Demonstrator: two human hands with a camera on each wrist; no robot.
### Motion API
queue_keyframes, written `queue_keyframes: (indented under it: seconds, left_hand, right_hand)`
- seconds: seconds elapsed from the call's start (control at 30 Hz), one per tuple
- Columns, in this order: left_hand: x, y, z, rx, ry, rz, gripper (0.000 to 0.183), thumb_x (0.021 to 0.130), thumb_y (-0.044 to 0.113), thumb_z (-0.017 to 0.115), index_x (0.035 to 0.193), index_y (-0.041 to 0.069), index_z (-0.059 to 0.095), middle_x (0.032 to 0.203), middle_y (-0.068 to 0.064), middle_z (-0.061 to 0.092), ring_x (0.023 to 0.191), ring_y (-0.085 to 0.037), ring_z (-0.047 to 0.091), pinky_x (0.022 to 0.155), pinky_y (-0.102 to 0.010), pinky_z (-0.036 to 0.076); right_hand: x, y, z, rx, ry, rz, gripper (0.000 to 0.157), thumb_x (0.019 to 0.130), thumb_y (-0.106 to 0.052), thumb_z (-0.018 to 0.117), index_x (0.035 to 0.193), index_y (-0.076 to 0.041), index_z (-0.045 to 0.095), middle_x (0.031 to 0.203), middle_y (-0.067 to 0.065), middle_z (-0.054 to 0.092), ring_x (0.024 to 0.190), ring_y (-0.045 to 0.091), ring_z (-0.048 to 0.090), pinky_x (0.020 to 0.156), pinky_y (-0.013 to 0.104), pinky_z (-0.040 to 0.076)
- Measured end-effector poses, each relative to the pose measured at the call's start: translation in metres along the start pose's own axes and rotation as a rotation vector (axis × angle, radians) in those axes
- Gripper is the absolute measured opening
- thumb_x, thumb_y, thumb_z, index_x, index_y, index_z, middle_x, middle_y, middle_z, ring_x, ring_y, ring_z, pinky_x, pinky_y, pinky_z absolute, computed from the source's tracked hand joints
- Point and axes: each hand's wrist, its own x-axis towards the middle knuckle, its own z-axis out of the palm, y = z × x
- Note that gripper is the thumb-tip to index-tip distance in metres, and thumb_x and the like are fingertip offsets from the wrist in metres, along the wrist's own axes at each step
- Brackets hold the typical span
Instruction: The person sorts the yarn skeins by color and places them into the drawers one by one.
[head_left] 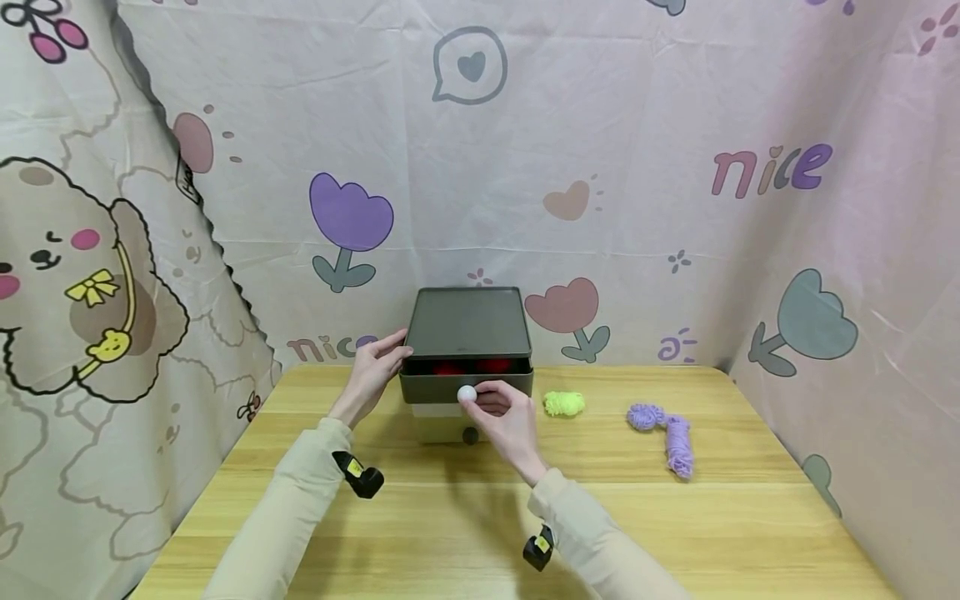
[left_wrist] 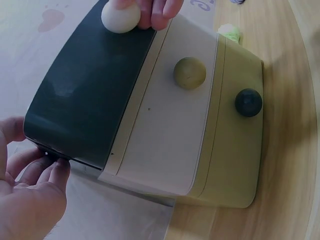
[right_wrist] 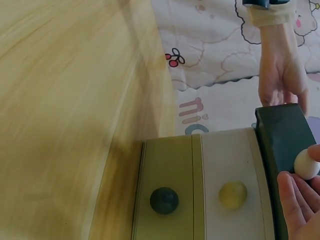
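A small drawer cabinet (head_left: 471, 321) has a dark green lid, and its dark green top drawer (head_left: 431, 390) is pulled partway out. Something red (head_left: 493, 366) shows inside, mostly hidden under the lid. My right hand (head_left: 512, 421) pinches the round white knob (head_left: 467, 393) on that drawer between thumb and fingers. My left hand (head_left: 372, 373) rests against the cabinet's upper left side, its fingertips (left_wrist: 61, 167) touching near the edge. Below, the left wrist view shows a white drawer with a yellowish knob (left_wrist: 189, 73) and an olive drawer with a dark knob (left_wrist: 248, 102).
Right of the cabinet lies a bright yellow-green yarn bundle (head_left: 564, 404). Farther right are two purple yarn bundles, one rounded (head_left: 646, 417) and one longer (head_left: 679, 447). All stand on a wooden table (head_left: 420, 542), with a printed curtain (head_left: 480, 167) behind and at the sides.
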Motion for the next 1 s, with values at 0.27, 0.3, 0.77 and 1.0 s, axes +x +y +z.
queue_keyframes:
  seconds: [0.27, 0.3, 0.77, 1.0]
  left_hand:
    - [0.000, 0.000, 0.001, -0.014, -0.014, 0.009, 0.055, 0.103, 0.006, 0.050, 0.155, -0.001, 0.032, 0.167, -0.014, 0.024, 0.151, -0.026, 0.030, 0.122, -0.030, 0.033]
    - [0.000, 0.000, 0.001, -0.021, -0.017, 0.014, 0.055, 0.103, 0.005, 0.050, 0.155, -0.002, 0.032, 0.167, -0.015, 0.023, 0.152, -0.028, 0.028, 0.124, -0.035, 0.028]
    - [0.000, 0.000, 0.001, -0.045, -0.019, 0.012, 0.056, 0.103, 0.004, 0.049, 0.155, -0.004, 0.030, 0.167, -0.016, 0.021, 0.153, -0.031, 0.025, 0.126, -0.043, 0.021]
    - [0.000, 0.001, 0.001, -0.043, -0.030, 0.020, 0.056, 0.103, 0.004, 0.048, 0.155, -0.004, 0.029, 0.168, -0.017, 0.020, 0.154, -0.031, 0.022, 0.126, -0.044, 0.021]
  right_hand:
    - [0.007, 0.005, 0.001, -0.008, 0.004, -0.005, 0.019, 0.084, -0.011, 0.082, 0.097, -0.001, 0.073, 0.089, 0.020, 0.078, 0.081, 0.024, 0.076, 0.072, 0.020, 0.061]
    - [0.008, 0.006, 0.001, -0.006, 0.007, 0.000, 0.019, 0.083, -0.010, 0.082, 0.097, -0.001, 0.073, 0.089, 0.020, 0.077, 0.082, 0.027, 0.076, 0.072, 0.020, 0.061]
    - [0.008, -0.028, -0.001, -0.032, -0.010, 0.044, 0.020, 0.085, 0.001, 0.076, 0.101, 0.011, 0.069, 0.092, 0.030, 0.074, 0.088, 0.042, 0.073, 0.073, 0.016, 0.058]
    - [0.012, -0.023, 0.002, -0.032, 0.006, 0.029, 0.021, 0.085, -0.001, 0.077, 0.101, 0.011, 0.070, 0.092, 0.029, 0.075, 0.087, 0.041, 0.073, 0.073, 0.022, 0.060]
